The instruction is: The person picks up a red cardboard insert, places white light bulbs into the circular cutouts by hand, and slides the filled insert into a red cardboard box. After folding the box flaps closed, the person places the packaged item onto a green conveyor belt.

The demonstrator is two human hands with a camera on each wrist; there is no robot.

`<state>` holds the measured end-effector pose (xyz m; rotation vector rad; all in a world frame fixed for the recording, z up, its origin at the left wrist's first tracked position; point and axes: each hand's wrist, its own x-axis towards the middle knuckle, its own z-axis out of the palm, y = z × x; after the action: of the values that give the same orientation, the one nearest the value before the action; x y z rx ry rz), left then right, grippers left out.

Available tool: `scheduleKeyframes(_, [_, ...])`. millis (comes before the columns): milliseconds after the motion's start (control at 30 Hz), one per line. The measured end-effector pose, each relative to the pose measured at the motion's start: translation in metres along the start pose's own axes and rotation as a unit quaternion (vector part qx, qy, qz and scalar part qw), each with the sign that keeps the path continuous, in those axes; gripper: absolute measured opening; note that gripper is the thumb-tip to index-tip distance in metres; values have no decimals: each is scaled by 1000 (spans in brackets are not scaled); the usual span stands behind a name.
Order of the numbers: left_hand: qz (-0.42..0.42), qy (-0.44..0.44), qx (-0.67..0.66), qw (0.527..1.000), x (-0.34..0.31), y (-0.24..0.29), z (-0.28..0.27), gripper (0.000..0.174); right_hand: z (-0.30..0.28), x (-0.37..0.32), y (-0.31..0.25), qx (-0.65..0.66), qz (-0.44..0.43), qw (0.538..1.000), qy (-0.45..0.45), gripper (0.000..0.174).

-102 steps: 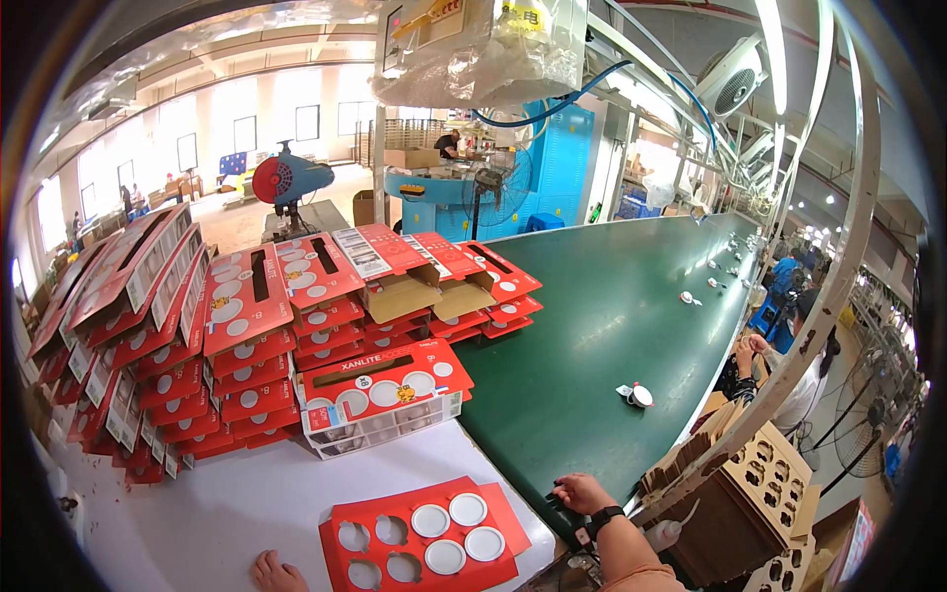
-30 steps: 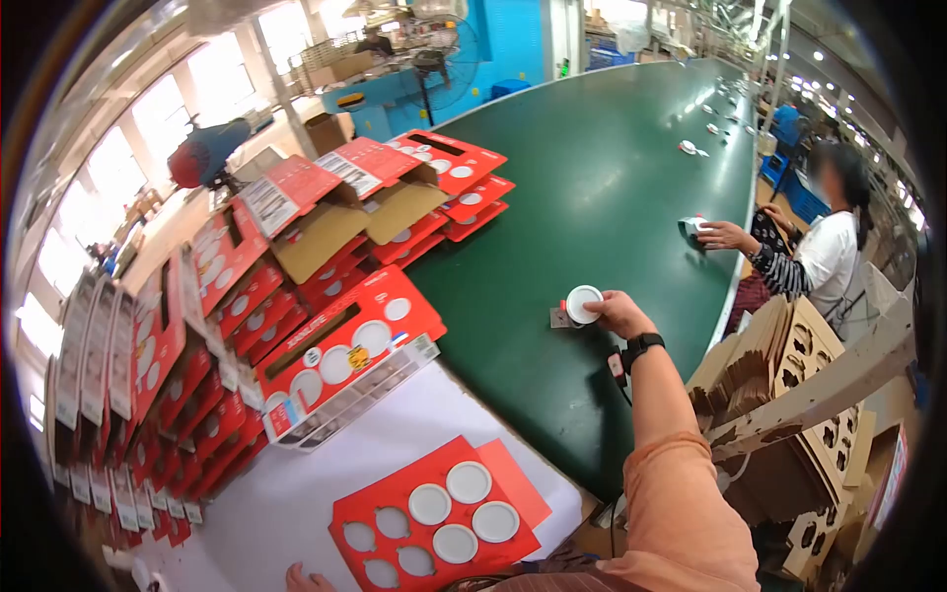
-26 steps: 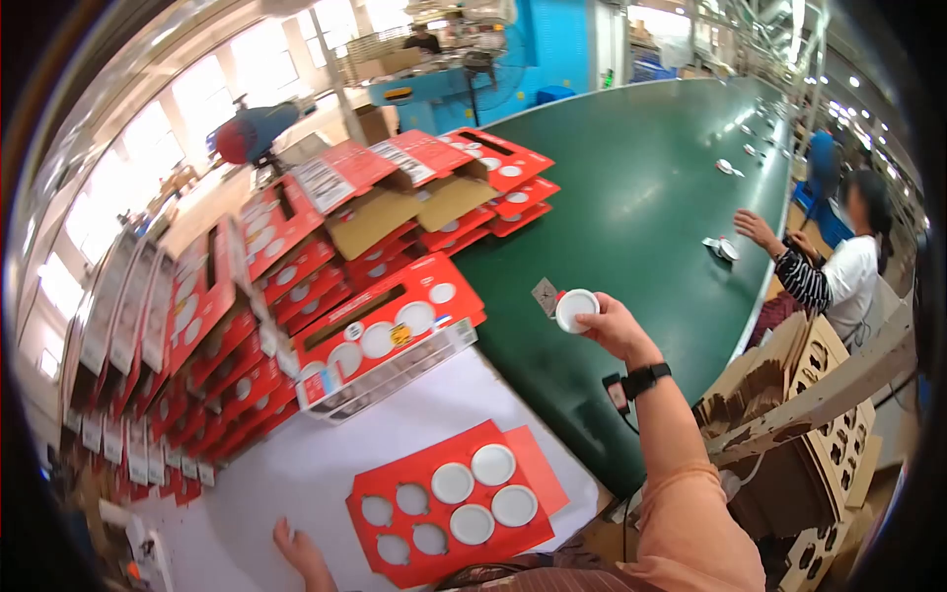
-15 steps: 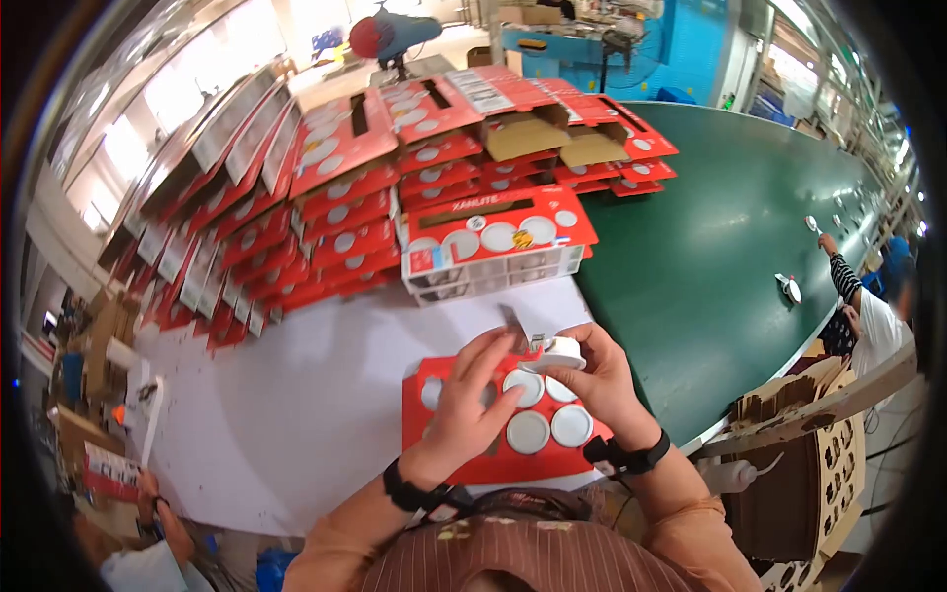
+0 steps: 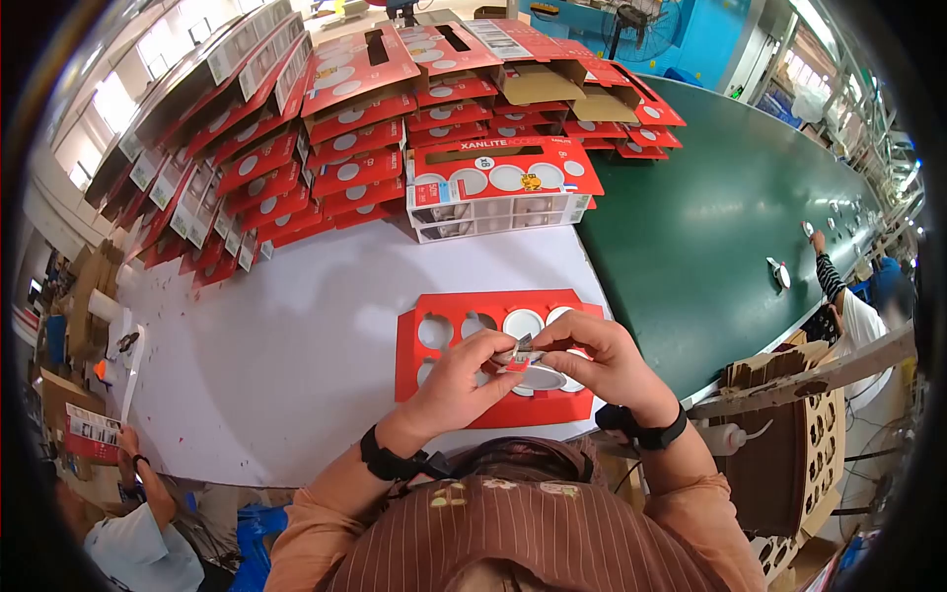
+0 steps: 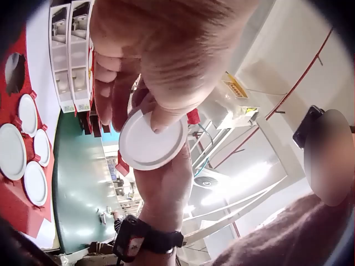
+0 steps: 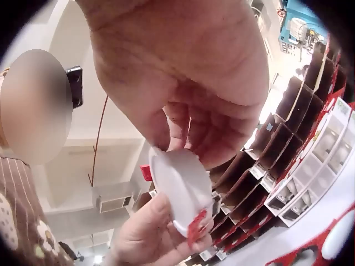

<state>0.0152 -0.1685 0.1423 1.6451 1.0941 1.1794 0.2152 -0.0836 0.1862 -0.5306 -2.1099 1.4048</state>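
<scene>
Both hands meet over a red card insert (image 5: 513,412) on the white table, holding one round white downlight (image 5: 543,379) between them. Its flat white face shows in the left wrist view, with red clips at its edge. My left hand (image 5: 456,383) pinches it, thumb on the face and fingers behind. My right hand (image 5: 617,370) pinches its other side, with fingertips close to the left ones at a small metallic piece (image 5: 524,342). Several white discs (image 5: 523,323) sit in the insert's right-hand holes, partly hidden by the hands. An uncovered hole (image 5: 434,333) shows at its upper left.
Red boxes (image 5: 360,69) are stacked in tiers behind, with one filled box (image 5: 503,187) in front. A green conveyor belt (image 5: 691,247) runs along the right, carrying several downlights. Cardboard inserts (image 5: 819,444) stand at lower right. Other people work at both sides.
My right hand took a downlight from the belt and brought it left over the insert. My left hand came up from the table to meet it, and both now grip the downlight.
</scene>
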Motion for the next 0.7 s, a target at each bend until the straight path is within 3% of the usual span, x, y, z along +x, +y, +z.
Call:
scheduleKeyframes(167, [52,62,-59,995,-3,-20,2,35,9,-7,6,65,41,997,15,17])
scheduleKeyframes(233, [44,43,-70,996,-5,-22,2,36,17,-12,15,89,56,994,25,17])
scheduleKeyframes(300, [33,21,-82,996,-7,-22,4,36,27,-17,32,217,104,968,64,18])
scheduleKeyframes(400, [20,47,-35,998,-8,-22,9,43,25,-20,38,243,124,960,66,20])
scheduleKeyframes(500, [-16,71,-77,994,-8,-29,16,55,30,-24,40,264,145,951,77,20])
scheduleKeyframes(567, [-133,78,-146,977,-10,-40,20,67,35,-23,45,276,146,947,82,21])
scheduleKeyframes(600, [-134,77,-145,977,-11,-48,21,67,38,-23,49,260,134,952,86,22])
scheduleKeyframes(667, [-237,28,-198,951,-16,-60,23,71,41,-23,57,248,124,956,90,23])
scheduleKeyframes(700, [-240,27,-198,950,-17,-59,23,71,40,-24,61,264,121,952,93,26])
